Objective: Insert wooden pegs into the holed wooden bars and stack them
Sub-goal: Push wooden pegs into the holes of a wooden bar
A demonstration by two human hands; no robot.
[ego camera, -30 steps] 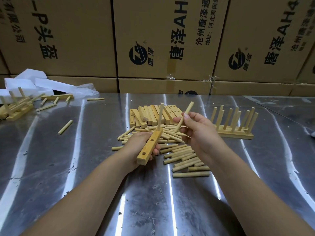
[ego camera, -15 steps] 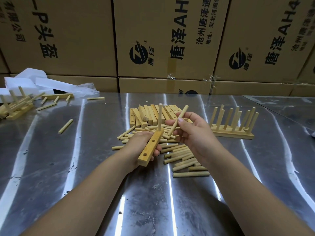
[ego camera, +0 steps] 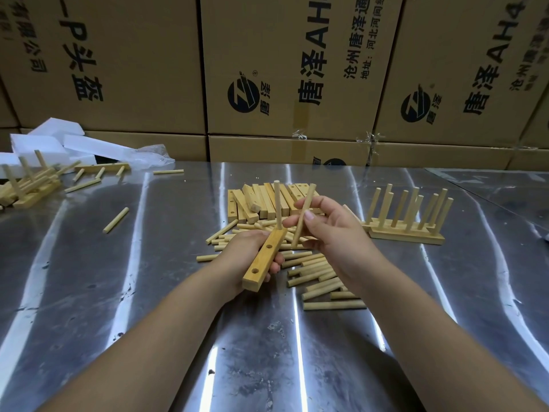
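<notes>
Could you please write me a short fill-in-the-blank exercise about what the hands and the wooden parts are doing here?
The left hand grips a wooden bar with ____ peg standing in it.
That bar shows ____ empty holes.
The right hand pinches a second, loose ____.
The finished pegged bars stand on the metal table to the person's ____.
Missing words: one; two; peg; right.

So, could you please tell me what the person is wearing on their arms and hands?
Nothing visible: the left hand and right hand are ungloved, with no rings showing, and both forearms are bare to the frame's edge, without sleeves, watch or bracelet. The right thumbnail looks short and unpainted.
</notes>
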